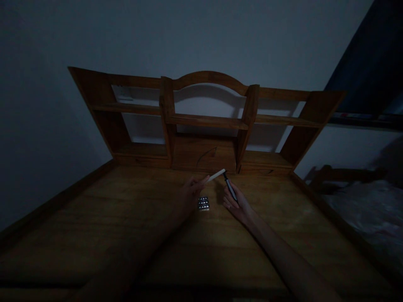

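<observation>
Pinched at its lower left end by my left hand (192,188) is a slim white stick (216,175) that looks like a candle. It slants up to the right. My right hand (236,203) is closed around a black and pale grey handled tool (231,189), which looks like a stick lighter. Its narrow black tip meets or nearly meets the upper end of the white stick; I cannot tell whether they touch. No flame shows. A small block (203,203) with rows of shiny dark and light patches lies on the desk, just right of my left hand.
The room is dim. A wooden desk (126,218) spreads below both hands, with raised side rails. At its back stands a wooden shelf unit (208,121) against the wall. To the right are a wooden rail (349,174), crumpled pale plastic (371,205) and a dark curtain (368,63).
</observation>
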A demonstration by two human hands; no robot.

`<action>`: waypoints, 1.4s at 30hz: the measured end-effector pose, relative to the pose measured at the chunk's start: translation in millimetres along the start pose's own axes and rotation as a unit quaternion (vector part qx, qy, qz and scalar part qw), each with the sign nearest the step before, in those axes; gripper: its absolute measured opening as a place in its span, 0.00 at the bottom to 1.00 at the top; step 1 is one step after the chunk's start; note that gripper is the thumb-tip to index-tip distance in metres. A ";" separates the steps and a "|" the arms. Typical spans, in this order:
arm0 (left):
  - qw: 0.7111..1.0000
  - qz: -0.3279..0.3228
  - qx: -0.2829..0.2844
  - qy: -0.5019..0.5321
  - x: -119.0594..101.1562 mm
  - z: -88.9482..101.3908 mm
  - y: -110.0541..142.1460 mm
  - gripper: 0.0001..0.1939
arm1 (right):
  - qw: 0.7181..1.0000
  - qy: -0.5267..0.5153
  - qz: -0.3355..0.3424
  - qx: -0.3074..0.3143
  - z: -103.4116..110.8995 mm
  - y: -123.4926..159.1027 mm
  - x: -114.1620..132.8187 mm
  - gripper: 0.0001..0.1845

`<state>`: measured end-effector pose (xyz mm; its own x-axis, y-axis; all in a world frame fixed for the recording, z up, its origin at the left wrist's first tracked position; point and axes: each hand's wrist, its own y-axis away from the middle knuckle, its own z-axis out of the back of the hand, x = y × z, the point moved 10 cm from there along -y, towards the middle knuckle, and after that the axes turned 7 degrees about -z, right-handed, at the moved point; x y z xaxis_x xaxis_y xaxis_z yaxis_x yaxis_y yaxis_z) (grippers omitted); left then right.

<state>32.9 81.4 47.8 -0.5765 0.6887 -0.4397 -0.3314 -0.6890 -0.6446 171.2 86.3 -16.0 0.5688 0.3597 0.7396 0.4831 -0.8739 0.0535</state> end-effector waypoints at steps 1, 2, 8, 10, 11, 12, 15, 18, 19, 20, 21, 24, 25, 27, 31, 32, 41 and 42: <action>1.000 0.002 -0.001 -0.003 -1.3 1.1 0.5 0.22 | 1.000 0.003 0.000 0.000 -0.1 -0.3 -0.8 0.25; 1.000 0.005 -0.002 -0.005 -2.4 2.1 0.9 0.22 | 1.000 0.005 0.001 0.001 -0.5 -0.5 -1.4 0.25; 1.000 0.013 -0.003 -0.007 -4.1 3.5 1.9 0.21 | 1.000 0.013 0.001 -0.001 -1.2 -0.1 -2.9 0.26; 1.000 0.015 -0.002 -0.009 -3.8 3.0 1.9 0.21 | 1.000 0.012 -0.001 0.000 -1.8 0.2 -3.1 0.26; 1.000 0.016 -0.003 -0.011 -3.8 3.1 2.0 0.21 | 1.000 0.011 -0.001 0.000 -2.0 0.4 -3.3 0.26; 1.000 0.016 -0.004 -0.012 -4.2 3.3 2.1 0.21 | 1.000 0.011 -0.002 -0.002 -1.8 0.6 -3.4 0.26; 1.000 0.016 -0.006 -0.019 -5.8 3.8 2.1 0.21 | 1.000 0.014 -0.002 -0.010 -1.5 1.1 -3.8 0.25; 0.999 0.014 0.000 -0.029 -6.7 2.7 2.0 0.21 | 1.000 0.014 0.003 -0.010 -2.6 1.2 -3.4 0.25; 0.999 0.014 0.002 -0.031 -6.4 2.1 2.1 0.22 | 1.000 0.015 0.004 -0.009 -3.1 1.2 -3.3 0.25; 0.999 0.016 0.002 -0.032 -6.1 1.8 2.3 0.22 | 1.000 0.016 0.004 -0.007 -3.6 1.1 -3.5 0.25; 0.999 0.017 0.003 -0.032 -5.9 1.7 2.5 0.22 | 1.000 0.017 0.002 -0.005 -4.4 1.1 -3.9 0.26; 0.999 0.016 0.001 -0.041 -6.7 2.8 3.2 0.22 | 1.000 0.014 0.000 -0.002 -6.6 1.9 -4.9 0.26; 0.999 0.013 0.004 -0.045 -7.6 2.9 3.3 0.22 | 1.000 0.013 -0.001 -0.005 -6.8 2.3 -5.3 0.26; 0.999 0.009 0.009 -0.047 -9.3 2.7 3.6 0.22 | 1.000 0.011 -0.001 -0.012 -6.7 3.1 -5.6 0.25; 0.999 0.016 -0.007 -0.044 -8.4 5.2 4.2 0.21 | 1.000 0.011 -0.004 -0.010 -6.9 3.7 -6.6 0.24; 0.999 0.018 -0.012 -0.043 -7.7 5.5 4.3 0.21 | 1.000 0.010 -0.003 -0.010 -6.3 3.6 -6.4 0.24; 0.998 0.041 -0.043 -0.010 -0.1 8.7 4.7 0.19 | 1.000 0.006 0.007 -0.004 -6.3 4.6 -0.6 0.26; 0.998 0.043 -0.048 -0.006 0.2 10.0 4.6 0.19 | 1.000 0.004 0.009 0.001 -8.0 5.2 0.6 0.25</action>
<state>23.9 76.1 51.0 -0.6082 0.6252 -0.4891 -0.2079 -0.7201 -0.6620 168.7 79.3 -9.9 0.5725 0.3420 0.7452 0.4749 -0.8792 0.0387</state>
